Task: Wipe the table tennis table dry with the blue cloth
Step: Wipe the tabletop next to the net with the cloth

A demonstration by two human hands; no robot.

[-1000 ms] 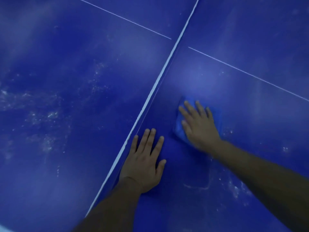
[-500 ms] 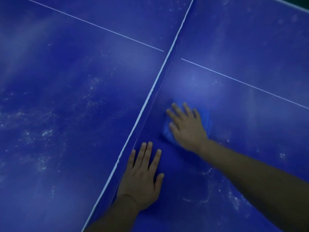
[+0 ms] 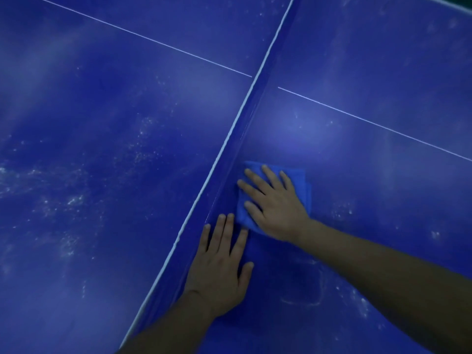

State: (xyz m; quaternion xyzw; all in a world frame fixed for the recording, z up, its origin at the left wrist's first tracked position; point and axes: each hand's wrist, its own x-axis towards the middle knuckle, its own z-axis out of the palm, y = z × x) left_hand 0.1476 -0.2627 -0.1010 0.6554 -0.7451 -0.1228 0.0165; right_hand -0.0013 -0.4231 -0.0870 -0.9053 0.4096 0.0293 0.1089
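A folded blue cloth lies flat on the near half of the blue table tennis table, close beside the net. My right hand presses down on the cloth with fingers spread, covering most of it. My left hand rests flat on the table just below the cloth, palm down, fingers apart, holding nothing; its fingertips almost touch the cloth's lower corner.
The net, blue with a white top band, runs diagonally from bottom centre to top right. A thin white centre line crosses both halves. Pale wet streaks and droplets speckle the far half; fainter marks lie near my right forearm.
My right hand slid the cloth toward the net and closer to my left hand. The left hand stayed planted. The view shifted slightly, showing more of the far half.
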